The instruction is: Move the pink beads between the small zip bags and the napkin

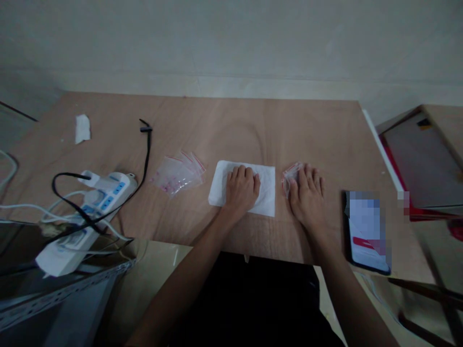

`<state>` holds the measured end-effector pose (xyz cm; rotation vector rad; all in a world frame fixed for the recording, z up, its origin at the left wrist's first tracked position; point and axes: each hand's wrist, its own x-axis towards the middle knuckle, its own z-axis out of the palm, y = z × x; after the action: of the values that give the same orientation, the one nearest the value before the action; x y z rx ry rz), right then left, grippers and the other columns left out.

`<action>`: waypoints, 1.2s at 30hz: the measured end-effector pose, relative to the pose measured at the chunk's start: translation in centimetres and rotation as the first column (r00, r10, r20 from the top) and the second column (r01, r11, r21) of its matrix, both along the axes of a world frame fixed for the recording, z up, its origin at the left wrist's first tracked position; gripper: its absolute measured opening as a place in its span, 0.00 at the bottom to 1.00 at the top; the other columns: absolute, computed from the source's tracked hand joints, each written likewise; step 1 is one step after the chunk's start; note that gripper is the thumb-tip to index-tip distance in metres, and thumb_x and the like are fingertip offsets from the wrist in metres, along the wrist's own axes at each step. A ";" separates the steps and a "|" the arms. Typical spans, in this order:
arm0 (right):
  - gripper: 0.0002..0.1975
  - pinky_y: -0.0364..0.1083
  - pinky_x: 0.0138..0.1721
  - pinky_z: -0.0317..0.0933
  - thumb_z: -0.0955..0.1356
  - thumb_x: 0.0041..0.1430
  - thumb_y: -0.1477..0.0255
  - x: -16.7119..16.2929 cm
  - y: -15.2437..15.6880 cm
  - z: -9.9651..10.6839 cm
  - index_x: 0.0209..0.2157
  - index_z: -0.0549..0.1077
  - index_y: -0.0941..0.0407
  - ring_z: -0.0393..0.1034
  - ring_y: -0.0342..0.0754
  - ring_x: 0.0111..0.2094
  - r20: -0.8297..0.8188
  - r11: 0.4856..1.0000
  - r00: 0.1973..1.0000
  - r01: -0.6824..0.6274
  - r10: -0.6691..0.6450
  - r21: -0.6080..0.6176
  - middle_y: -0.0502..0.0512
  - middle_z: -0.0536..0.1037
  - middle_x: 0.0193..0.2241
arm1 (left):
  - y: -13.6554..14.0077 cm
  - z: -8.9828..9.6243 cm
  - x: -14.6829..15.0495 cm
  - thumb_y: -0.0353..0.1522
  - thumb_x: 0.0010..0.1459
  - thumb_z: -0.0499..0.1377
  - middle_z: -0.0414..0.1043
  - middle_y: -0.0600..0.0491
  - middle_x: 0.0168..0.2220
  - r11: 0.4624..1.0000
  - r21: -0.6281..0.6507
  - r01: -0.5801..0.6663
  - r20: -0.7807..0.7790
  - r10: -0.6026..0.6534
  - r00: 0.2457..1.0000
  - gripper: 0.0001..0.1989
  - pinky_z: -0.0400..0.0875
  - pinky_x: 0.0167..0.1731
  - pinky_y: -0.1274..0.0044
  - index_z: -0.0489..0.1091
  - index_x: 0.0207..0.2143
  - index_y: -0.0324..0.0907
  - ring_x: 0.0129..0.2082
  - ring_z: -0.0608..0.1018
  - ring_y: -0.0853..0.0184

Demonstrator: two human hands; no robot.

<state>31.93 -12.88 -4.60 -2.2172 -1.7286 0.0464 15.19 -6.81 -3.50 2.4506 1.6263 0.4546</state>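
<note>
My left hand (pixel 241 190) rests palm down on a folded white sheet (pixel 265 190) that looks like tissue or cloth. Its fingers lie stretched forward on the sheet, with the tips slightly bent. To the right, my right hand (pixel 307 195) lies flat over the right part of a clear zip bag (pixel 288 178) with a red edge. The fingers there are extended, and some of the bag is hidden beneath them. Several more clear zip bags (pixel 179 174) with red lines lie fanned out left of the sheet.
A white power strip (pixel 117 193) with plugs and tangled cables sits at the table's left edge. Beyond it are a black cable (pixel 148 149) and a white scrap (pixel 82 129). A phone (pixel 367 236) lies at the right, near a box-like cabinet (pixel 423 159). A wall (pixel 217 48) stands behind.
</note>
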 end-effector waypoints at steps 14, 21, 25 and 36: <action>0.30 0.71 0.62 0.38 0.57 0.66 0.60 0.4 -0.6 0.1 0.65 0.54 0.59 0.35 0.68 0.68 -0.190 0.972 0.982 0.058 -0.014 0.227 0.70 0.49 0.67 | 1.0 2.1 -13.3 0.44 0.56 0.60 0.68 0.44 0.50 0.904 0.093 -0.417 0.252 0.384 0.888 0.23 0.62 0.53 0.60 0.62 0.49 0.41 0.54 0.68 0.52; 0.11 0.59 0.48 0.62 0.66 0.62 0.68 -5.0 -2.1 2.9 0.44 0.75 0.56 0.68 0.58 0.47 -0.080 0.897 0.969 -0.182 0.233 0.404 0.62 0.74 0.43 | 1.2 1.0 -17.8 0.43 0.57 0.56 0.68 0.39 0.53 0.871 0.094 -0.483 0.189 0.461 0.867 0.23 0.59 0.57 0.58 0.64 0.51 0.39 0.56 0.68 0.49; 0.08 0.56 0.42 0.64 0.67 0.61 0.71 -7.3 -1.9 2.7 0.37 0.78 0.56 0.69 0.55 0.40 -0.096 0.897 0.949 -0.247 0.301 0.368 0.59 0.75 0.36 | 2.5 0.5 -18.5 0.42 0.58 0.56 0.72 0.38 0.51 0.862 0.024 -0.507 0.074 0.504 0.860 0.23 0.62 0.54 0.58 0.68 0.50 0.36 0.53 0.71 0.48; 0.08 0.54 0.44 0.66 0.67 0.61 0.73 -8.3 -2.1 5.0 0.40 0.77 0.55 0.70 0.52 0.41 -0.299 0.861 0.882 -0.197 0.364 0.469 0.58 0.77 0.37 | -0.4 4.7 -18.1 0.39 0.65 0.50 0.79 0.46 0.37 0.900 0.163 -0.405 0.311 0.343 0.886 0.17 0.68 0.45 0.66 0.76 0.37 0.41 0.41 0.79 0.58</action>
<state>23.59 -15.03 0.36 -1.5072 -1.6419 0.1424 -2.95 -7.22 1.22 2.0736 2.0173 1.0394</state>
